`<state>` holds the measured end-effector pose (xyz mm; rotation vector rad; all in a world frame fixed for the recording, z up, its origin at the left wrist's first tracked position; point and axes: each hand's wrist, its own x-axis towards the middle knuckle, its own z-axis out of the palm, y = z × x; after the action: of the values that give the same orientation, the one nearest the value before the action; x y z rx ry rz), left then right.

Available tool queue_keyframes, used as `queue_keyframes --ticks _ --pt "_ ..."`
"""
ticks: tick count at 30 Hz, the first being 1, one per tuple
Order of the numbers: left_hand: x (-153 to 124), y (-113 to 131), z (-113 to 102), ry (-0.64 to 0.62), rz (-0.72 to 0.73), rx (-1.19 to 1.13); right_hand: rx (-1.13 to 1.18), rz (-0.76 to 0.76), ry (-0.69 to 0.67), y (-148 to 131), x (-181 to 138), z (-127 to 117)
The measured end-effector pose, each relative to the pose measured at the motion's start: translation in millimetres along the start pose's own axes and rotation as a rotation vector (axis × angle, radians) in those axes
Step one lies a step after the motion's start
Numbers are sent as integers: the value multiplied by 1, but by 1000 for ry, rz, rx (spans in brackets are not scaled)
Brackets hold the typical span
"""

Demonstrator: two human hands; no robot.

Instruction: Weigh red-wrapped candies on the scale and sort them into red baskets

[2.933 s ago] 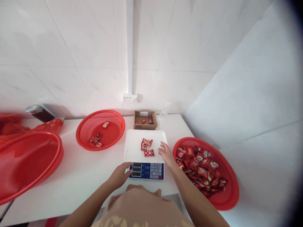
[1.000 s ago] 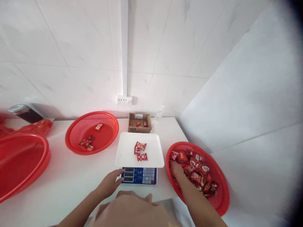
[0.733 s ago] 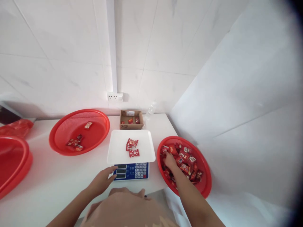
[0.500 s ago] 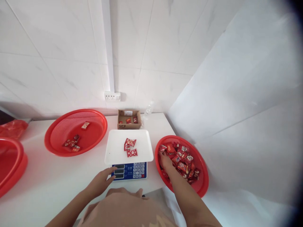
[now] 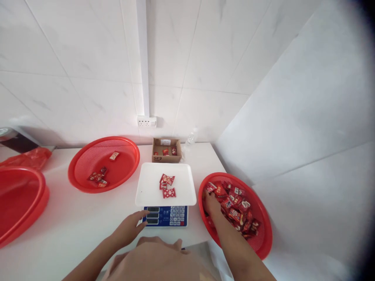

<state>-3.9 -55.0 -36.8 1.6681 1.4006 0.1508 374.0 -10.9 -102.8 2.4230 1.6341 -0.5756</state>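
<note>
My left hand rests at the left edge of the blue keypad panel of a weighing scale, its fingers apart and holding nothing. Several small red candy packets lie on the scale's white tray. My right hand is down inside the right red basket, at its left side, among many red packets. Its fingertips are hidden there, so I cannot see whether a packet is in them.
Behind the scale stand a small cardboard box with a few packets and a clear plastic bottle. Another red basket holds several packets. At far left are a red basket and a red plastic bag. A wall borders the right.
The view has turned slightly left, so everything appears shifted to the right. My right hand stays in the basket and my left hand stays by the panel. The packets on the tray look unchanged.
</note>
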Motion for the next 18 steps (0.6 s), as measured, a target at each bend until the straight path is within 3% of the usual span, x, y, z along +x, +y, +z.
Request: queue_keyframes --ticks 18 --pt "2 13 -8 12 2 -5 204 61 24 1 -2 -4"
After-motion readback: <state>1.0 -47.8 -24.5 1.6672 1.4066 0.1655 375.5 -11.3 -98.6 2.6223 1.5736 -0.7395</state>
